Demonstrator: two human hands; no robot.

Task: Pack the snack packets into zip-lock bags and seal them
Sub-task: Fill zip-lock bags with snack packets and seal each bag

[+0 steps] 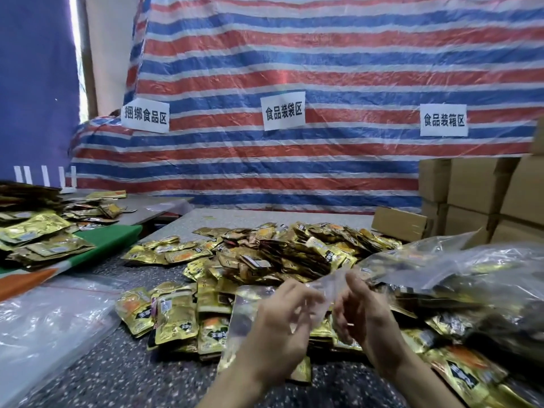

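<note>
Low in the middle of the frame, the left hand [279, 325] and the right hand [363, 316] held a clear zip-lock bag [322, 290] between them. Each pinched the film near its top edge with curled fingers, though blur hid the exact fingertip contact. With one side in each hand, the mouth was probably being pulled apart to take packets. The bag looked empty, its lower part hanging down beside the left hand. It was held directly over the loose heap of gold snack packets [265, 254] spread on the speckled surface [117, 378], likely so that filling would need only a short reach. At the right of the frame lay bulky filled bags [471, 278], clear, with dark and gold packets inside; whether they were sealed could not be told. At lower left a stack of flat clear bags [44, 319] lay empty, within easy reach. Cardboard boxes [477, 187] stood at the right edge, their contents hidden.
</note>
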